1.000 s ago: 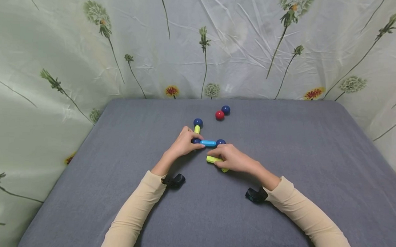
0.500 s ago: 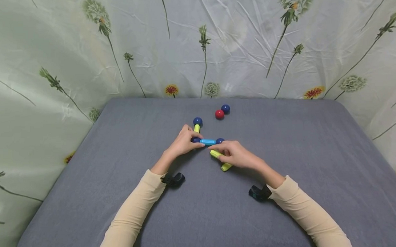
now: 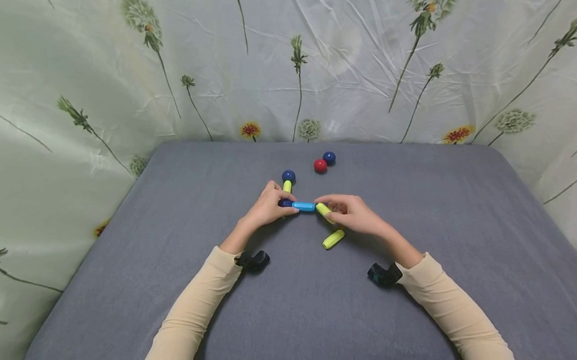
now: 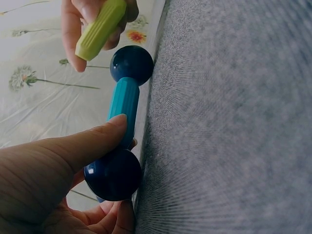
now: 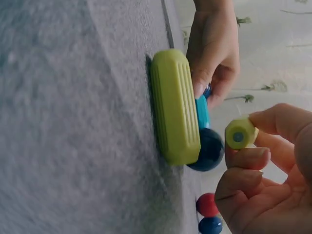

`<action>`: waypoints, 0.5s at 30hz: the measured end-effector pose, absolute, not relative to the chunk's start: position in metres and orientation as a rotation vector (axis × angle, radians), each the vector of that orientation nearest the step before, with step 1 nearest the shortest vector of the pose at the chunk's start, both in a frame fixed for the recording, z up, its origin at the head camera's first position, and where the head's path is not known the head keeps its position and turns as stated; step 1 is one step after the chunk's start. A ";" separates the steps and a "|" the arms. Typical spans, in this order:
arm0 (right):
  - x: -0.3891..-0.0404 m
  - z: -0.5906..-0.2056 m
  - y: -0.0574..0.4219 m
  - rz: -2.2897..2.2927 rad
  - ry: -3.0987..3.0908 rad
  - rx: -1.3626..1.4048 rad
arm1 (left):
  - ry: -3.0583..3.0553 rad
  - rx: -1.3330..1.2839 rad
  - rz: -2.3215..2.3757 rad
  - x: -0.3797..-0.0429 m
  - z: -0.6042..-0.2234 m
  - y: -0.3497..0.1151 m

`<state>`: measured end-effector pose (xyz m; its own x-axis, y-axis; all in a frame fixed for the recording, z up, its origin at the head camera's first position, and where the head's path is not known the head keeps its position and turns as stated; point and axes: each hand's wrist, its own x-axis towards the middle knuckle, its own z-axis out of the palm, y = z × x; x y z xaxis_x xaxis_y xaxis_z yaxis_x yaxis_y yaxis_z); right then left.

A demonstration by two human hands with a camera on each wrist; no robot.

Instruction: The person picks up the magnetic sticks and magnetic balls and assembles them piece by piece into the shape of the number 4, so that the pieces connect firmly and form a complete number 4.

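Observation:
My left hand (image 3: pixel 268 206) pinches a light blue magnetic rod (image 3: pixel 304 206) by the dark blue ball (image 4: pixel 114 175) at its near end in the left wrist view. Another dark blue ball (image 4: pixel 131 65) caps the rod's far end. Between thumb and fingers of my right hand (image 3: pixel 356 211) is a yellow-green magnetic rod (image 4: pixel 101 29), raised beside that far ball; its metal-tipped end faces the right wrist camera. Beyond my left hand, a second yellow-green rod (image 3: pixel 287 187) runs to a blue ball (image 3: pixel 288 176), its near end hidden by the fingers.
A loose yellow-green rod (image 3: pixel 333 239) lies on the grey cloth surface (image 3: pixel 293 318), just below my right hand. Farther back, a red ball (image 3: pixel 320 166) and a blue ball (image 3: pixel 329 158) sit side by side. A flower-print curtain (image 3: pixel 340 70) hangs behind.
My right hand has moved away from me and slightly right, carrying the yellow-green rod up to the light blue rod's right end. The other yellow-green rod beneath it is now uncovered. My left hand stays put.

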<state>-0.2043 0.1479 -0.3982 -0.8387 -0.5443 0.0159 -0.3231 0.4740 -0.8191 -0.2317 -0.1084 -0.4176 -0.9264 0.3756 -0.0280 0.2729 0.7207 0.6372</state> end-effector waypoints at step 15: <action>-0.221 -0.407 0.158 -1.536 2.362 -0.391 | 2.761 0.481 0.969 -0.231 -0.416 -0.108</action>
